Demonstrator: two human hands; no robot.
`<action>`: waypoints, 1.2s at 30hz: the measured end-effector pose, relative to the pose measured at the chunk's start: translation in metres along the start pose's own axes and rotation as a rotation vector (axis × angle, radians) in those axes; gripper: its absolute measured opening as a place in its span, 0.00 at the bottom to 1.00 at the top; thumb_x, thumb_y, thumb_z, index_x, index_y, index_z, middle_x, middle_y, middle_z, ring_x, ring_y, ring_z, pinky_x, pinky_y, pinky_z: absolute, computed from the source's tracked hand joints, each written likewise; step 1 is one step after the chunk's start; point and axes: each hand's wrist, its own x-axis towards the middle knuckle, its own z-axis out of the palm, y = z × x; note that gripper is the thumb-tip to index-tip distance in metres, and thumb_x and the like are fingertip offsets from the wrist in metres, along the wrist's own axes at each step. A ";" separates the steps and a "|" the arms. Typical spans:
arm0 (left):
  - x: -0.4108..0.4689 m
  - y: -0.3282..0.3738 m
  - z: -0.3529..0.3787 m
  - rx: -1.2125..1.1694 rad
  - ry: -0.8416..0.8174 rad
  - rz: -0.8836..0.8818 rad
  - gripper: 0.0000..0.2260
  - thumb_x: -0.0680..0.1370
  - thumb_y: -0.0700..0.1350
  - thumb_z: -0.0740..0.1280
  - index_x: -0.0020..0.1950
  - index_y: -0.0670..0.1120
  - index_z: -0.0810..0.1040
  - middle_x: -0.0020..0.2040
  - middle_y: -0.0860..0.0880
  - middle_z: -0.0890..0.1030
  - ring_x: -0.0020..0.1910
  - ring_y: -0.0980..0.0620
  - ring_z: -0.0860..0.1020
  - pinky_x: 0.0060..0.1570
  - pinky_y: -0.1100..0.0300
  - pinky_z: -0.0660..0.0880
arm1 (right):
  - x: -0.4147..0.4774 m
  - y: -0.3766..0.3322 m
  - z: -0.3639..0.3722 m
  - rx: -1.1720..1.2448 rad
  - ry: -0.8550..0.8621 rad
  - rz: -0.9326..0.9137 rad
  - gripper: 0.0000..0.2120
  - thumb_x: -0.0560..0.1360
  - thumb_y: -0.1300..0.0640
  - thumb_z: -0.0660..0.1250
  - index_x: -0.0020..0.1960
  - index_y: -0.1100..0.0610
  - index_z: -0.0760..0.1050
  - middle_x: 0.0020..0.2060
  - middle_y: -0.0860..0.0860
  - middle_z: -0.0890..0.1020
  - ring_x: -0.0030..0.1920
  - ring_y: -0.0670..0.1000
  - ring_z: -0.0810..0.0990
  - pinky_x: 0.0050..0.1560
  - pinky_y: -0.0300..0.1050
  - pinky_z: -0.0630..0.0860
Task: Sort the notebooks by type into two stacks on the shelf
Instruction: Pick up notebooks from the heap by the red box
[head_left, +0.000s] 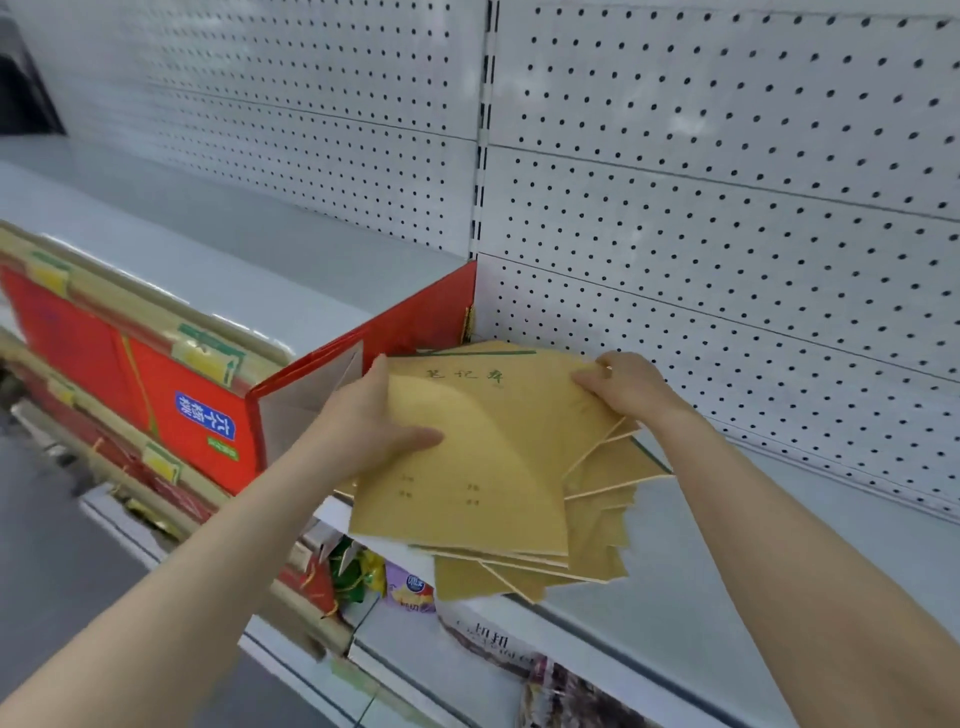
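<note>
Item: fanned kraft notebooks (498, 467), overhanging shelf (727, 545) front edge. My left hand (374, 421) grip clasps the top cover; right hand (628, 384) pinches far corner.

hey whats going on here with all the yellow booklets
A person is handling a fanned pile of tan paper notebooks on a white store shelf. The left hand grips the top notebook by its left edge, thumb on the cover, while the right hand presses on the far right corner of the pile. A red gift box stands just to the left. No separate stacks are visible yet.
</note>
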 end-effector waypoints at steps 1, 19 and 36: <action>-0.006 -0.004 0.001 -0.024 -0.001 0.003 0.40 0.71 0.56 0.73 0.77 0.48 0.57 0.68 0.49 0.72 0.63 0.49 0.71 0.60 0.53 0.71 | 0.000 0.002 -0.001 0.035 -0.002 -0.001 0.29 0.78 0.43 0.64 0.70 0.62 0.69 0.67 0.58 0.74 0.65 0.58 0.73 0.62 0.50 0.69; -0.037 -0.031 0.029 -0.374 0.183 0.050 0.19 0.78 0.46 0.66 0.68 0.55 0.66 0.60 0.54 0.75 0.53 0.49 0.78 0.53 0.50 0.76 | -0.086 0.036 -0.006 0.586 0.067 0.169 0.03 0.75 0.60 0.69 0.47 0.58 0.76 0.47 0.57 0.79 0.40 0.53 0.78 0.33 0.46 0.78; -0.124 -0.016 0.060 -0.547 0.037 0.328 0.29 0.80 0.43 0.62 0.75 0.65 0.56 0.66 0.56 0.73 0.62 0.50 0.74 0.62 0.48 0.72 | -0.292 0.120 -0.019 0.752 0.766 0.379 0.18 0.77 0.61 0.62 0.66 0.49 0.73 0.45 0.50 0.81 0.42 0.53 0.81 0.42 0.51 0.81</action>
